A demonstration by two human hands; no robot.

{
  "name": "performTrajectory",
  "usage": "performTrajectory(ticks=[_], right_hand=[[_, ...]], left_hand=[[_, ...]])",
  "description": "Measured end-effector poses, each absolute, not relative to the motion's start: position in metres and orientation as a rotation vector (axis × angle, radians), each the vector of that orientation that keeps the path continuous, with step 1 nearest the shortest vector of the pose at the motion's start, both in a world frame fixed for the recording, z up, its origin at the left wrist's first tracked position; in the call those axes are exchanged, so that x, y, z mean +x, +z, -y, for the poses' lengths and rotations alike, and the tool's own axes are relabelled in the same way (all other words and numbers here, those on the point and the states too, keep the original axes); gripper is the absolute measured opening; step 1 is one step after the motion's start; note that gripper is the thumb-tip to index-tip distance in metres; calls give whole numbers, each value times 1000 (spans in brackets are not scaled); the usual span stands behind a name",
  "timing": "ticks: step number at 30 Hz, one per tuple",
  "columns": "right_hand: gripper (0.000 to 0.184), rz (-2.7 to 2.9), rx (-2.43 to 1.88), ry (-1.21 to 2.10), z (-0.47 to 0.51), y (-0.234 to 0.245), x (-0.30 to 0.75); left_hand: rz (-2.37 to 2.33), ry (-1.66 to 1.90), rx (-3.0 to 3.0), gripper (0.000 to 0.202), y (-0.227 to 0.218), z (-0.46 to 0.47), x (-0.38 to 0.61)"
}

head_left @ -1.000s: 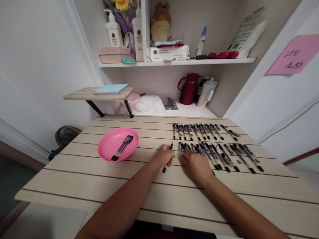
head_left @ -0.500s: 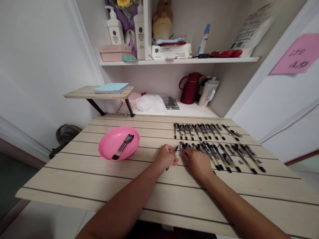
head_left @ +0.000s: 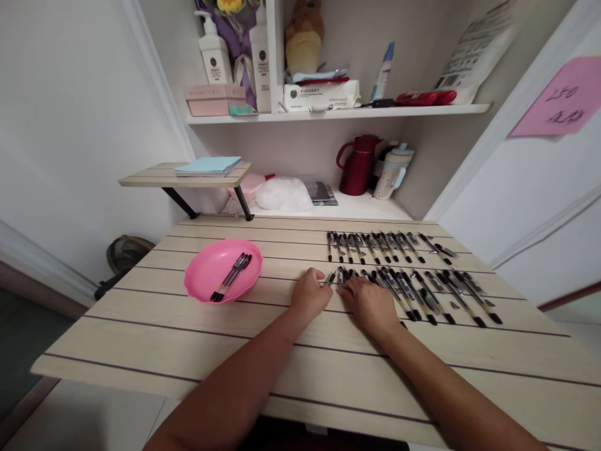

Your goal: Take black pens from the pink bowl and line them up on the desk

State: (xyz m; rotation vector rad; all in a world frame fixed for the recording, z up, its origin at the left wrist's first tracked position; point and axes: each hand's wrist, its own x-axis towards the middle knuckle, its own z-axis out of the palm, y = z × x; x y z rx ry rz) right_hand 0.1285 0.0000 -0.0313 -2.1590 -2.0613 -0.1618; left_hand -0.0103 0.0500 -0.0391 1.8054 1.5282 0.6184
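Left hand [head_left: 310, 293], right of pink bowl [head_left: 201, 270], pinched a dark pen [head_left: 331, 279], mostly hidden by the hand. Right hand [head_left: 370, 305], farther right of bowl, curled over the near pen row [head_left: 402, 291] at its bowl-side end; grip hidden, couldn't tell if it held anything. Far pen row [head_left: 382, 246] lay right of bowl, level with its far side. Bunched pens [head_left: 231, 277] lay inside bowl.

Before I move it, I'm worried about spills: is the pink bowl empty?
No, a few dark pens lie together inside the pink bowl.
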Motion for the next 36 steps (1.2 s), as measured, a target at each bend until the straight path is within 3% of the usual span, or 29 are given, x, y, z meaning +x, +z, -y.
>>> performTrajectory(ticks=[25, 36], right_hand=[[24, 2027, -2155, -125, 41, -15, 143], [28, 1958, -2018, 44, 91, -42, 133]], left_hand=[[-1545, 447, 2133, 34, -28, -35, 6], [-1509, 446, 2198, 34, -27, -33, 12]])
